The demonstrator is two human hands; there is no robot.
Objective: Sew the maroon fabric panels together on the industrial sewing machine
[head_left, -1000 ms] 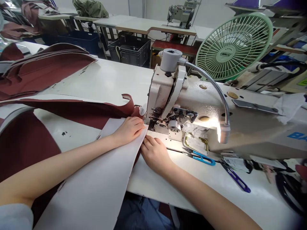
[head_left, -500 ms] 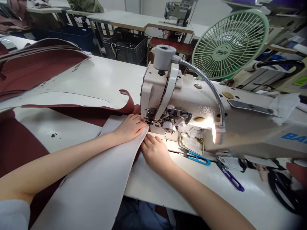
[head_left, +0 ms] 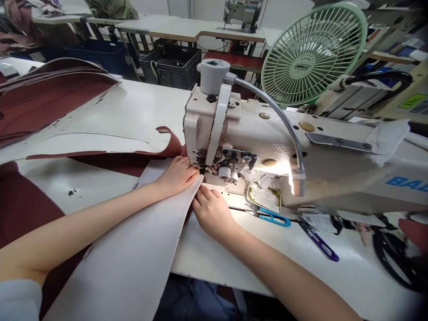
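A pale, white-backed panel (head_left: 130,249) of upholstery material lies slantwise, its upper end at the needle area of the sewing machine (head_left: 217,129). On top of it, close beside the presser foot, my left hand (head_left: 175,178) rests palm down with the fingers stretched towards the machine. My right hand (head_left: 212,209) is closed on the panel's right edge just in front of the needle area, its fingertips partly hidden. Maroon material (head_left: 133,164) shows beneath and behind the panel. The needle itself cannot be made out.
Blue thread snips (head_left: 274,217) and purple thread snips (head_left: 319,243) lie right of my right hand, near a small metal tray (head_left: 264,196). A lit lamp (head_left: 297,183) hangs from the machine. Maroon pieces (head_left: 60,98) are stacked at left; a green fan (head_left: 307,62) stands behind.
The whole view has shifted a little, so the machine sits slightly further left. Both hands keep nearly the same places on the panel beside the presser foot.
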